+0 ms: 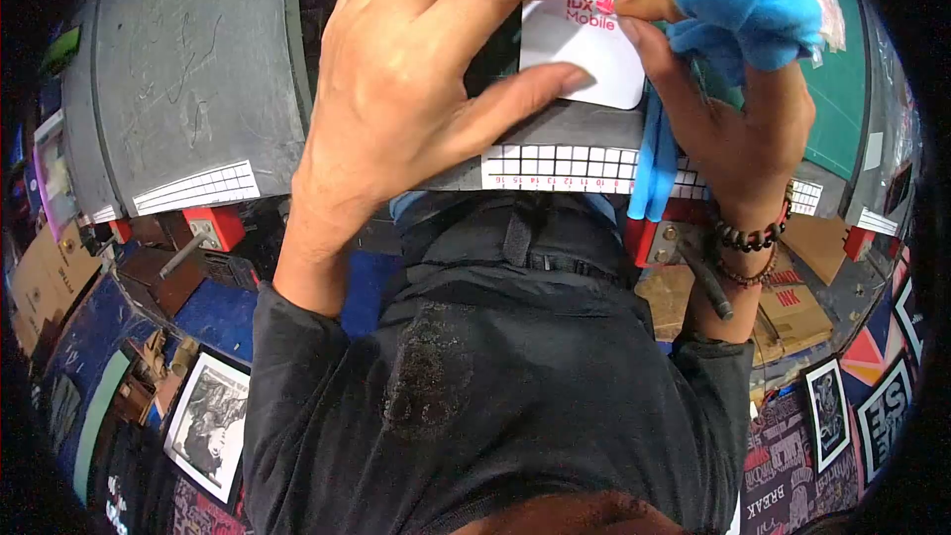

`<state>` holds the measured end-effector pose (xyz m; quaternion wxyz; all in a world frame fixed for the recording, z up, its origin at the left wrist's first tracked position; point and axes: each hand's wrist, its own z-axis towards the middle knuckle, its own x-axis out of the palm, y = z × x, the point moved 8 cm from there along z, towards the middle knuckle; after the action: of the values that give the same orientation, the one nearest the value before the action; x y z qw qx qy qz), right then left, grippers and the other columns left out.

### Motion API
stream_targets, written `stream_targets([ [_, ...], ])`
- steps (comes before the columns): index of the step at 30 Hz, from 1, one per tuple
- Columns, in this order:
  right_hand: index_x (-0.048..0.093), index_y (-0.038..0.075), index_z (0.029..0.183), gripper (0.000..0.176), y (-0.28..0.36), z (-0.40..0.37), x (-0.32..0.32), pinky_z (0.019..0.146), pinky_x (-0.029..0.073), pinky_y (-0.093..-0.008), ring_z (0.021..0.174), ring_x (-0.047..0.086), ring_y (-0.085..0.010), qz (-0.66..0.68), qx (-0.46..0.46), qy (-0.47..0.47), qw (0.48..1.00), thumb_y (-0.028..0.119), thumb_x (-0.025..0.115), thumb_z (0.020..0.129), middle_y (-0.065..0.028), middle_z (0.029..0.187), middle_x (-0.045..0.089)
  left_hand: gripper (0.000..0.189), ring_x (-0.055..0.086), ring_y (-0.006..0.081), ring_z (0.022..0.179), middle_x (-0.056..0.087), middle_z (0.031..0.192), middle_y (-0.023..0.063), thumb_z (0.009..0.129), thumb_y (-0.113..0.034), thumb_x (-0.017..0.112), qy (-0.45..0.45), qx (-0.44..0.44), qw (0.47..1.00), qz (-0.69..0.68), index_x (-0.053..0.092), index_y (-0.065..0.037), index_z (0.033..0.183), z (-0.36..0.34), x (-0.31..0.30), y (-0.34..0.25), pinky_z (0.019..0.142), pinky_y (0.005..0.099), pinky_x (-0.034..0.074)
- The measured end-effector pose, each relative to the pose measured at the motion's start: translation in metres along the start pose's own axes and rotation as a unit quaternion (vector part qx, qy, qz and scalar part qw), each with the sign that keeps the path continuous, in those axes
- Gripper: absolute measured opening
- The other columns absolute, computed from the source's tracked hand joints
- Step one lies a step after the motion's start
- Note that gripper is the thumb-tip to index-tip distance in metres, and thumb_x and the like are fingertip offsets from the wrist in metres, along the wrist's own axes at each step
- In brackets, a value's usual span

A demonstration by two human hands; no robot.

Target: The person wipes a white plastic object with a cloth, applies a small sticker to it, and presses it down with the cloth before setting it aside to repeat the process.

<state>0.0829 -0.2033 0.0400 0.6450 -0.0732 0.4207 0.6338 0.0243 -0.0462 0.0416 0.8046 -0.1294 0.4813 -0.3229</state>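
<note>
A white flat piece with rounded corners [584, 54] lies in front of me, printed with a pink-red "IDX Mobile" logo and a round mark. My left hand [396, 79] reaches over it from the left with fingers apart; its index fingertip is near the logo's top and its thumb rests by the lower edge. At the right, my right hand [738, 129] has a bunched blue cloth [743, 10] about its curled fingers. Its index fingertip and thumb tip lie close together beside the round mark. Blue strips [652, 159] hang below the white piece.
Grey platens [198, 59] flank the work, with a white ruler strip [565, 168] along the near edge. A green cutting mat [837, 109] lies at the right. Red brackets [213, 228] with metal rods stick out below. Cardboard boxes [792, 317] and framed prints [208, 426] stand lower down.
</note>
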Motion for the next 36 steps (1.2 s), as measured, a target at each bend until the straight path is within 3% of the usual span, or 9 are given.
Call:
stream_targets([
  [3, 0.066, 0.001, 0.109, 0.041, 0.011, 0.005, -0.004, 0.068, 0.057, -0.0347, 0.081, 0.075, -0.0257, -0.102, -0.022, -0.019, 0.994, 0.006, 0.089, 0.076, -0.0111, 0.096, 0.074, 0.055, 0.063, 0.0267, 0.098, 0.067, 0.103, 0.0098, 0.074, -0.036, 0.09, 0.037, -0.007, 0.999, 0.002, 0.072, -0.003, 0.114, -0.003, -0.001, 0.0, 0.084, 0.0407, 0.047],
  [6, 0.066, 0.001, 0.108, 0.042, 0.006, 0.001, -0.004, 0.069, 0.057, -0.0352, 0.081, 0.075, -0.0258, -0.101, -0.022, -0.025, 0.994, 0.007, 0.091, 0.075, -0.0112, 0.096, 0.074, 0.059, 0.062, 0.0289, 0.11, 0.069, 0.111, 0.011, 0.073, -0.04, 0.09, 0.005, 0.038, 0.998, 0.044, 0.072, -0.004, 0.116, -0.006, -0.003, -0.005, 0.091, 0.0425, 0.046],
  [9, 0.067, 0.002, 0.108, 0.042, 0.008, 0.0, -0.006, 0.069, 0.058, -0.0344, 0.082, 0.075, -0.0245, -0.096, -0.049, -0.032, 0.994, 0.007, 0.091, 0.074, -0.0107, 0.097, 0.074, 0.061, 0.06, 0.0306, 0.119, 0.07, 0.119, 0.0096, 0.074, -0.044, 0.09, 0.06, 0.0, 0.994, 0.092, 0.073, -0.007, 0.118, -0.009, 0.0, -0.007, 0.097, 0.0434, 0.044],
  [11, 0.068, 0.002, 0.108, 0.041, 0.01, -0.001, -0.007, 0.07, 0.059, -0.0335, 0.082, 0.075, -0.0232, -0.112, -0.06, -0.025, 0.992, 0.007, 0.091, 0.074, -0.0104, 0.097, 0.074, 0.06, 0.06, 0.0308, 0.12, 0.071, 0.119, 0.0081, 0.074, -0.046, 0.089, 0.065, -0.006, 0.99, 0.122, 0.073, -0.009, 0.118, -0.01, 0.0, -0.009, 0.098, 0.044, 0.044],
  [13, 0.058, -0.003, 0.12, 0.045, -0.001, -0.006, 0.0, 0.078, 0.058, -0.027, 0.088, 0.075, -0.0167, -0.012, 0.019, 0.049, 0.999, -0.008, 0.081, 0.082, -0.0139, 0.098, 0.078, 0.06, 0.06, 0.0307, 0.12, 0.072, 0.119, 0.0068, 0.074, -0.047, 0.089, 0.056, -0.007, 0.99, 0.125, 0.073, -0.009, 0.118, -0.01, -0.001, -0.009, 0.098, 0.0439, 0.043],
  [17, 0.06, -0.003, 0.118, 0.043, -0.001, -0.005, 0.002, 0.078, 0.058, -0.0267, 0.089, 0.075, -0.0172, 0.018, 0.01, 0.034, 0.999, -0.006, 0.083, 0.082, -0.0126, 0.098, 0.078, 0.059, 0.06, 0.0304, 0.12, 0.073, 0.118, 0.0058, 0.073, -0.046, 0.09, 0.04, -0.031, 0.994, 0.097, 0.073, -0.009, 0.116, -0.012, -0.001, -0.004, 0.1, 0.0439, 0.043],
  [28, 0.065, 0.0, 0.113, 0.035, 0.0, -0.007, -0.005, 0.086, 0.06, -0.0352, 0.097, 0.077, -0.0255, -0.087, -0.033, 0.081, 0.992, -0.003, 0.083, 0.083, -0.0151, 0.102, 0.079, 0.059, 0.061, 0.0304, 0.12, 0.073, 0.117, 0.0054, 0.072, -0.046, 0.091, 0.024, -0.036, 0.997, 0.067, 0.074, -0.009, 0.114, -0.014, -0.001, 0.002, 0.102, 0.0448, 0.042],
  [36, 0.061, -0.002, 0.117, 0.042, 0.004, 0.0, -0.003, 0.087, 0.058, -0.0369, 0.094, 0.077, -0.0262, -0.036, -0.021, 0.057, 0.998, -0.004, 0.084, 0.081, -0.0169, 0.1, 0.079, 0.056, 0.062, 0.0295, 0.118, 0.075, 0.115, 0.0046, 0.072, -0.046, 0.091, 0.014, -0.048, 0.997, 0.056, 0.074, -0.009, 0.112, -0.012, -0.003, 0.003, 0.104, 0.0455, 0.042],
])
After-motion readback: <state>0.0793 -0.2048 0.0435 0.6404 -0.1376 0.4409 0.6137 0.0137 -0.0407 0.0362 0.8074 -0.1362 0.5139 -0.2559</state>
